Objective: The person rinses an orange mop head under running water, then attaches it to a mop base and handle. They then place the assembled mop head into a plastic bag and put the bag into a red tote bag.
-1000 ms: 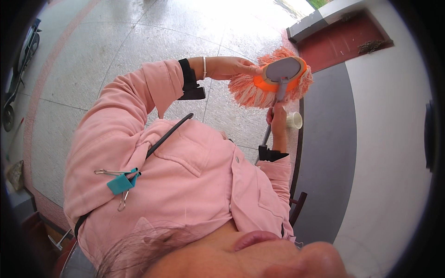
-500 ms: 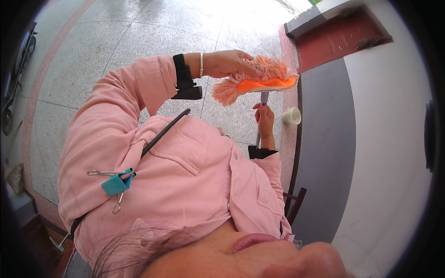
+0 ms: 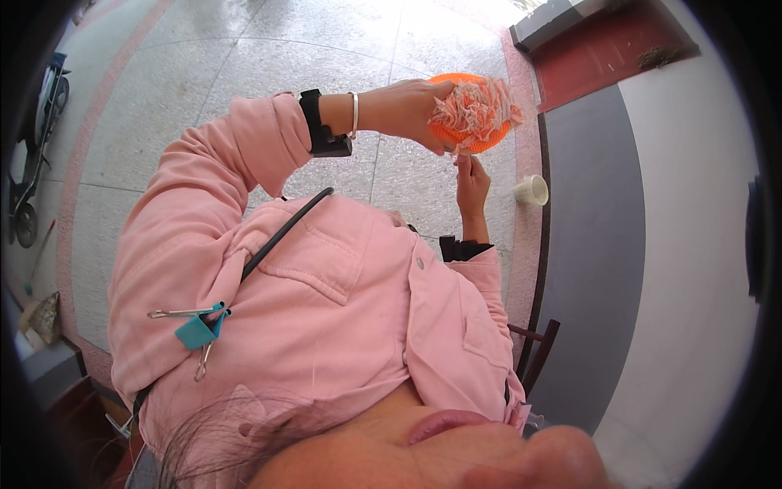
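My left hand [image 3: 414, 114], with a bracelet and a black strap at the wrist, grips the edge of a round mop head [image 3: 444, 134]. The mop head is orange mesh with a tuft of pink and white strands [image 3: 476, 110] gathered on its face, which is turned up into view. Below it my right hand [image 3: 471, 183] is closed on the mop's handle, close under the head; most of that handle is hidden now. Both hands are held out over the speckled floor.
A white cup [image 3: 531, 190] stands at the wall's foot, right of my right hand. Dark red chair legs [image 3: 538, 354] show at lower right. Wheeled equipment [image 3: 28, 163] is at far left. A teal binder clip [image 3: 202, 328] and a black cable [image 3: 285, 235] lie on my pink jacket.
The mop head has tilted from edge-on to face-up, and its strands now bunch in the middle. My left hand has shifted to its left edge. My right hand moved up slightly.
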`<state>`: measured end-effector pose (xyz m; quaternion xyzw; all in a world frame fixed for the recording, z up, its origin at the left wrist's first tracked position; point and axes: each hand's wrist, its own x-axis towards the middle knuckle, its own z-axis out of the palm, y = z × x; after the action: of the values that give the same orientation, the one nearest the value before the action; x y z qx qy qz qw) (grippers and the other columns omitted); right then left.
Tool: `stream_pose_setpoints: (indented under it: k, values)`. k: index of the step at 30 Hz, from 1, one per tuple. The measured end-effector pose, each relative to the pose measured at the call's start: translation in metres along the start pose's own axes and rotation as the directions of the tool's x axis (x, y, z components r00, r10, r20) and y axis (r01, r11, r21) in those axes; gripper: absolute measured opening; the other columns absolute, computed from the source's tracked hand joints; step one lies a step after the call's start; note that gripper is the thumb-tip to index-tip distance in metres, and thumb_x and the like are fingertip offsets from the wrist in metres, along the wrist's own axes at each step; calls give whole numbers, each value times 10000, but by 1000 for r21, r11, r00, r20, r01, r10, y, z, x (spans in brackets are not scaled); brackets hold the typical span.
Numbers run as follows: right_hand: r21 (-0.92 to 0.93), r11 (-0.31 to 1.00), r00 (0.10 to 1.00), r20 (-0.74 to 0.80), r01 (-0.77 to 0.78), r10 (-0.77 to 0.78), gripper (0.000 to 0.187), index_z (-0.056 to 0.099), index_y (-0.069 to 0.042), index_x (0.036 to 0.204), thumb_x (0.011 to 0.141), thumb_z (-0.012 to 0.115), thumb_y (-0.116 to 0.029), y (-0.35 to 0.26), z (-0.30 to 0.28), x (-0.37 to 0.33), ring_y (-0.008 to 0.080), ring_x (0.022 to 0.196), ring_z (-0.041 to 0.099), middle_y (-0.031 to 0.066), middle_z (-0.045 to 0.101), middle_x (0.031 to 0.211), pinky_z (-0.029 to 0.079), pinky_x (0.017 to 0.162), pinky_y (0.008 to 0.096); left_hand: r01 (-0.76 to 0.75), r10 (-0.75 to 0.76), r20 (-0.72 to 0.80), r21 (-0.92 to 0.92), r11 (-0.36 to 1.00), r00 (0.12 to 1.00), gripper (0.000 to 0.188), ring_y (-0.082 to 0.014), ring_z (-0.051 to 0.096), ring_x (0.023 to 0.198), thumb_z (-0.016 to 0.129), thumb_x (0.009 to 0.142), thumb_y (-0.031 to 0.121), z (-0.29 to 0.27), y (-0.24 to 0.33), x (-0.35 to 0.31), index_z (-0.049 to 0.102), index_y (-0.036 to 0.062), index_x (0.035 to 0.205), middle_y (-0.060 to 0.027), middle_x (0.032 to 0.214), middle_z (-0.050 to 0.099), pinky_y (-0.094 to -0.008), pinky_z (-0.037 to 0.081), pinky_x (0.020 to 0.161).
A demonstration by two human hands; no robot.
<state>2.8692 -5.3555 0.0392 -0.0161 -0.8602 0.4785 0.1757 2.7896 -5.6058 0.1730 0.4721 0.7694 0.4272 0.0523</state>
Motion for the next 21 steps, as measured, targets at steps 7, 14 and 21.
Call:
stream_pose_setpoints:
  k: [7, 14, 21]
  values:
    - [-40, 998, 995, -87, -43, 39, 435, 570, 0, 746, 922, 553, -398, -16, 0, 3, 55, 556, 357, -18, 412, 572, 298, 500, 247, -114, 169, -93, 425, 898, 981, 571, -336, 566, 879, 837, 606, 226, 5, -15, 4, 500, 42, 1029, -129, 900, 596, -403, 446, 797]
    - [53, 993, 990, -85, -104, 108, 462, 603, 2, 777, 921, 537, -432, -31, 0, 5, 86, 556, 392, 15, 441, 553, 336, 500, 278, -125, 213, -190, 391, 912, 958, 421, -297, 585, 775, 787, 700, 236, -3, -1, 1, 573, 29, 997, -109, 821, 595, -379, 488, 725]
    - [294, 939, 981, 128, -179, 147, 446, 645, -25, 851, 933, 509, -442, -28, 10, 4, 63, 516, 477, 4, 519, 573, 369, 485, 220, -60, 55, -185, -17, 998, 981, 299, -113, 587, 867, 734, 801, 199, -34, 8, 14, 640, 55, 1045, -28, 933, 657, -279, 491, 789]
